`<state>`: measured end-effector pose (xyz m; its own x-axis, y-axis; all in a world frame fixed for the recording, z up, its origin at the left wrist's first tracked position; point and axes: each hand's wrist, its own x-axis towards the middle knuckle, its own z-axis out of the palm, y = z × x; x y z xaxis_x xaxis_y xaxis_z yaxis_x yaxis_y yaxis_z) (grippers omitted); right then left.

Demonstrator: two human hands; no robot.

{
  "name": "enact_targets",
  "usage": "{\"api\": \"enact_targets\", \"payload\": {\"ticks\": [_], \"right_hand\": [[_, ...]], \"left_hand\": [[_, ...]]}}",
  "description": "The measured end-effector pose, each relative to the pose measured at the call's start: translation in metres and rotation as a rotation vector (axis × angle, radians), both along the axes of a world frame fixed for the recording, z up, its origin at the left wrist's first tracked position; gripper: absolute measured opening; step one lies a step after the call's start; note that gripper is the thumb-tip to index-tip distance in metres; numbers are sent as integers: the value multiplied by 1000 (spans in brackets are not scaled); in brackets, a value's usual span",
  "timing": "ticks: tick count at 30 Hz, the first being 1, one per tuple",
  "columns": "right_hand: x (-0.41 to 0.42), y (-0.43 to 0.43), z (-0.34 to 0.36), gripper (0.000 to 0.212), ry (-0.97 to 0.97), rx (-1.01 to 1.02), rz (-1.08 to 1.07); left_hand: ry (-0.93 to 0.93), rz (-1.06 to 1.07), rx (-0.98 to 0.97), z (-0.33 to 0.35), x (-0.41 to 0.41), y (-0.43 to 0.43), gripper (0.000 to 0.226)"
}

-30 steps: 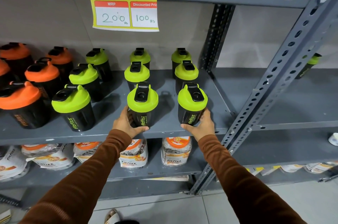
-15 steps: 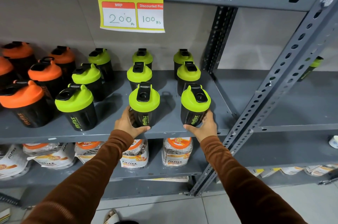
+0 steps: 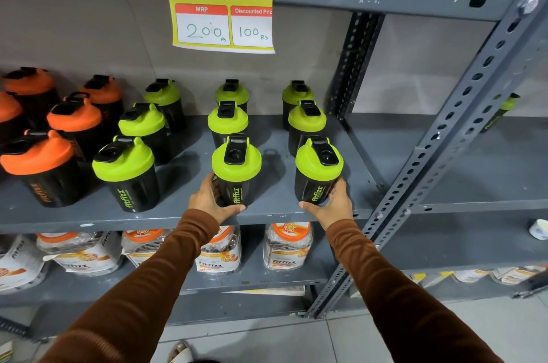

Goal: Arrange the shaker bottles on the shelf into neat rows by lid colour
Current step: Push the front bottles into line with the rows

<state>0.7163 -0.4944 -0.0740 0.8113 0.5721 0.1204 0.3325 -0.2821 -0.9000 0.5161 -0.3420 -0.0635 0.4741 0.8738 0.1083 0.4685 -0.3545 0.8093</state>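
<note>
Black shaker bottles stand on a grey metal shelf (image 3: pixel 184 214). Green-lidded ones form three rows running front to back; orange-lidded ones (image 3: pixel 38 152) fill the left. My left hand (image 3: pixel 207 199) grips the base of the front green-lidded bottle (image 3: pixel 236 167) of the middle row. My right hand (image 3: pixel 333 202) grips the front green-lidded bottle (image 3: pixel 318 168) of the right row, which leans slightly to the right. Another green-lidded bottle (image 3: pixel 124 167) stands free at the front of the left green row.
A slotted grey upright (image 3: pixel 462 113) rises just right of my right hand. A price sign (image 3: pixel 222 6) hangs from the shelf above. Jars and pouches (image 3: pixel 219 250) fill the shelf below. A lone green-lidded bottle (image 3: pixel 504 110) stands on the neighbouring shelf.
Both hands stay on the same two front bottles. The right bottle's lid has turned and the bottle now leans a little to the right. My view has drifted slightly.
</note>
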Motion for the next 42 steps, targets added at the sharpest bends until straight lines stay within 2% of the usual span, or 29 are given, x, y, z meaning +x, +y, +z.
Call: {"api": "enact_targets", "payload": {"ticks": [3, 6, 9, 12, 15, 17, 19, 22, 25, 27, 28, 30, 31, 35, 42], "right_hand": [[-7, -2, 1, 103, -5, 53, 12], [-34, -10, -3, 107, -106, 112, -117], [-76, -14, -5, 86, -404, 169, -218], [-115, -1, 0, 60, -591, 252, -79], [-151, 26, 10, 39, -516, 290, 219], [-173, 50, 16, 30, -448, 282, 340], [-197, 79, 22, 32, -329, 256, 400], [-227, 123, 25, 54, -203, 183, 397], [-252, 162, 24, 88, -68, 132, 324], [-268, 181, 23, 107, 10, 120, 257], [-276, 189, 21, 113, 32, 126, 218], [-284, 199, 16, 119, 27, 137, 128], [-290, 205, 13, 118, 14, 131, 74], [-299, 218, 7, 109, 0, 81, -86], [-301, 214, 8, 100, 62, 99, -72]], "left_hand": [[-1, -14, 8, -2, 0, 1, 91], [-32, -63, -17, -5, -1, 5, 104], [-180, -163, -131, -10, -4, 8, 111], [-406, -112, -170, -15, -19, 3, 83], [-558, 121, -8, -21, -53, 4, 48], [-578, 265, 67, -25, -80, 11, 37], [-547, 378, 125, -25, -110, 25, 32], [-534, 514, 196, -18, -154, 57, 39], [-426, 584, 257, -12, -192, 95, 64], [-366, 578, 192, -10, -208, 124, 80], [-379, 561, 96, -9, -213, 139, 86], [-442, 494, -139, -5, -216, 161, 94], [-435, 418, -189, -4, -221, 173, 99], [-262, 165, -76, -14, -239, 200, 117], [-276, 17, -104, -19, -252, 205, 104]]}}
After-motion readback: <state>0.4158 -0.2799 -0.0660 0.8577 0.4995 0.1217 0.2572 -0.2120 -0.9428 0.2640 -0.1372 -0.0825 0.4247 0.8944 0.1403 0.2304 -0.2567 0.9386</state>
